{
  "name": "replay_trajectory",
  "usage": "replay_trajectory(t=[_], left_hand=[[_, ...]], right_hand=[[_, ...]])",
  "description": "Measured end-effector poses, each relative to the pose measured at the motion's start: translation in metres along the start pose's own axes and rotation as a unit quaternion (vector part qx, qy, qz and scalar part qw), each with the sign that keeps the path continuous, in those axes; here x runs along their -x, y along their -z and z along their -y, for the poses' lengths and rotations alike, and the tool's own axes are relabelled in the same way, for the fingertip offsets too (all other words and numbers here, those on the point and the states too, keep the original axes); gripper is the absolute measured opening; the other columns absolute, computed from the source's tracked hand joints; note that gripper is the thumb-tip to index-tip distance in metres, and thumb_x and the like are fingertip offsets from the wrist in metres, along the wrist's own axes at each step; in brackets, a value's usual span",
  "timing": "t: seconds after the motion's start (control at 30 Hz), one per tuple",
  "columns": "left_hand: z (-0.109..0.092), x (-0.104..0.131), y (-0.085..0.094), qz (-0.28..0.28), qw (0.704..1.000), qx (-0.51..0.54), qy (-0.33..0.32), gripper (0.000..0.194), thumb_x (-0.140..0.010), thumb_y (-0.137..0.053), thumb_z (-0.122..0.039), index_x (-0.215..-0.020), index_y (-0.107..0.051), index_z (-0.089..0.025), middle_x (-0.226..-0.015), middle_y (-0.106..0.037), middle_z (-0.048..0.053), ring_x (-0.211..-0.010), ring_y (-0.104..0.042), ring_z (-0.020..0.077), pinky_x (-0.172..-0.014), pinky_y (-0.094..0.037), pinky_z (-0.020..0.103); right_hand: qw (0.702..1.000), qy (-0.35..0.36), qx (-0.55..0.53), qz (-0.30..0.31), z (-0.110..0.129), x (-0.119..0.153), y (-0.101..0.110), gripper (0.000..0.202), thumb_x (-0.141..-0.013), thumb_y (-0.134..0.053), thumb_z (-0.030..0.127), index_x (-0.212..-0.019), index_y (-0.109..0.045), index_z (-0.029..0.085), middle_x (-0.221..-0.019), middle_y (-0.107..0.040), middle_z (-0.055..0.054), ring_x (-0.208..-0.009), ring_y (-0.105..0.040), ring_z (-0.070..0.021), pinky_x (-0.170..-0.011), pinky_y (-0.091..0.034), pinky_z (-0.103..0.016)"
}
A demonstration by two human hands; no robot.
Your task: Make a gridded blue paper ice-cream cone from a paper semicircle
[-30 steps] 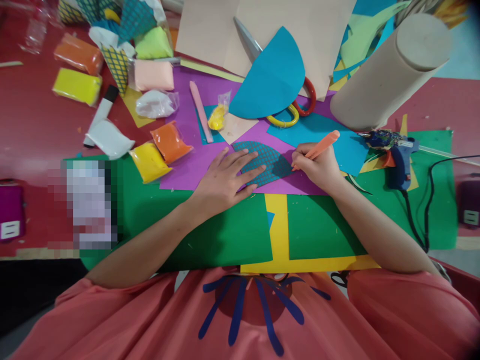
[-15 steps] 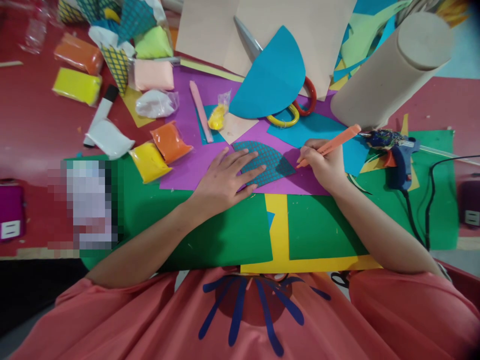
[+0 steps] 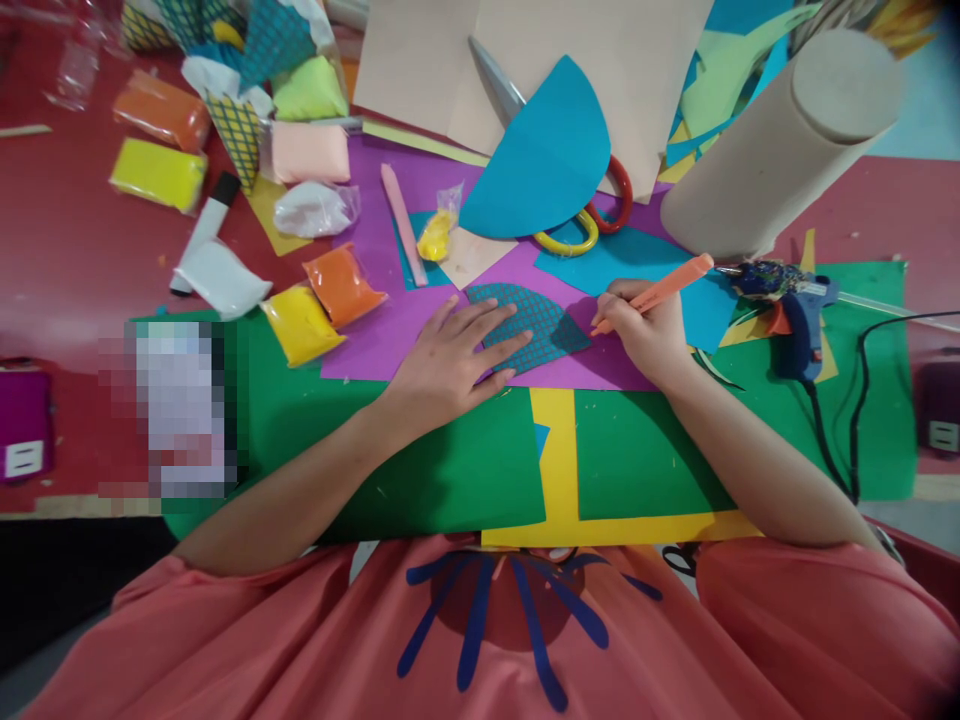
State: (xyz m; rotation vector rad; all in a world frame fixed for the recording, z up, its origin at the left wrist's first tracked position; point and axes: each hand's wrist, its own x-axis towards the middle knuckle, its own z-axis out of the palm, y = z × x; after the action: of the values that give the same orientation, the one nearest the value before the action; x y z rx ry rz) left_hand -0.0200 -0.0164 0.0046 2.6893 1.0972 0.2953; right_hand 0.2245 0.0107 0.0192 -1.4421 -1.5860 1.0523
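Note:
My left hand (image 3: 457,355) lies flat with fingers spread, pressing on a teal paper piece with a dark grid pattern (image 3: 536,325). That piece has one curved edge and rests on a purple sheet (image 3: 375,345). In a pinch, my right hand (image 3: 641,325) holds an orange marker (image 3: 675,283), slanted up to the right. Its lower end is at the purple sheet beside the right-hand point of the gridded piece. Whether the tip touches the sheet I cannot tell. Above lies a plain blue paper cut-out (image 3: 551,160), partly covering scissors (image 3: 568,233) with yellow and red handles.
A pale cylinder (image 3: 780,140) rises at the back right, near a glue gun (image 3: 802,310) with its black cord. Several clay packets (image 3: 300,325), a white marker with a black cap (image 3: 205,230) and a pink stick (image 3: 403,225) are at left. Green sheets (image 3: 450,460) lie in front.
The orange marker's upper end has shifted slightly left and down, and my right hand has moved a little left with it. My left hand stays on the gridded piece.

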Motion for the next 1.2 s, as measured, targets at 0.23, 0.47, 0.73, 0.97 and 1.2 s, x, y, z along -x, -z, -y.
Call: replay_trajectory(t=[0.23,0.47,0.73,0.97,1.2], left_hand=[[-0.0008,-0.0003,0.0004,0.006,1.0,-0.007,0.005,0.037,-0.098,-0.044,-0.039,-0.133,-0.054,-0.031,-0.146,-0.05,0.006,-0.137,-0.044,0.027,-0.114,-0.032,0.052],[-0.0004,-0.0002,0.0003,0.009,1.0,0.005,0.005,0.038,-0.097,-0.046,-0.038,-0.133,-0.055,-0.028,-0.146,-0.05,0.008,-0.137,-0.043,0.0278,-0.114,-0.031,0.053],[-0.0007,0.0001,-0.0001,0.006,1.0,0.01,0.011,0.037,-0.097,-0.045,-0.039,-0.133,-0.054,-0.032,-0.147,-0.049,0.006,-0.138,-0.043,0.0269,-0.115,-0.03,0.053],[-0.0009,0.0003,0.0008,0.015,1.0,0.001,0.012,0.038,-0.098,-0.043,-0.04,-0.135,-0.052,-0.032,-0.147,-0.048,0.005,-0.138,-0.042,0.0263,-0.115,-0.029,0.051],[0.002,0.0011,-0.0026,-0.002,1.0,0.013,-0.002,0.039,-0.099,-0.041,-0.041,-0.135,-0.053,-0.031,-0.145,-0.05,0.007,-0.136,-0.044,0.0281,-0.114,-0.03,0.053]], right_hand=[[0.999,0.008,0.031,0.02,-0.0028,0.0,0.0002,0.025,-0.073,-0.047,0.011,-0.05,-0.052,0.02,-0.05,-0.056,0.001,-0.047,-0.047,-0.0103,-0.049,-0.039,-0.026],[0.998,0.027,0.05,0.027,-0.0059,0.0005,-0.0004,0.024,-0.074,-0.048,0.012,-0.051,-0.05,0.02,-0.052,-0.055,0.001,-0.048,-0.046,-0.0099,-0.05,-0.035,-0.027],[0.996,0.021,0.072,0.038,-0.0076,0.0012,-0.0006,0.024,-0.071,-0.049,0.013,-0.049,-0.044,0.021,-0.048,-0.049,0.002,-0.048,-0.041,-0.0105,-0.049,-0.033,-0.027],[0.995,0.033,0.079,0.059,-0.0065,0.0013,0.0008,0.023,-0.069,-0.05,0.009,-0.048,-0.047,0.02,-0.05,-0.054,0.001,-0.048,-0.042,-0.01,-0.05,-0.031,-0.028],[0.998,0.003,-0.061,-0.001,-0.0078,-0.0019,0.0027,0.029,-0.076,-0.049,0.011,-0.049,-0.054,0.018,-0.047,-0.052,0.002,-0.046,-0.046,-0.0085,-0.047,-0.035,-0.023]])
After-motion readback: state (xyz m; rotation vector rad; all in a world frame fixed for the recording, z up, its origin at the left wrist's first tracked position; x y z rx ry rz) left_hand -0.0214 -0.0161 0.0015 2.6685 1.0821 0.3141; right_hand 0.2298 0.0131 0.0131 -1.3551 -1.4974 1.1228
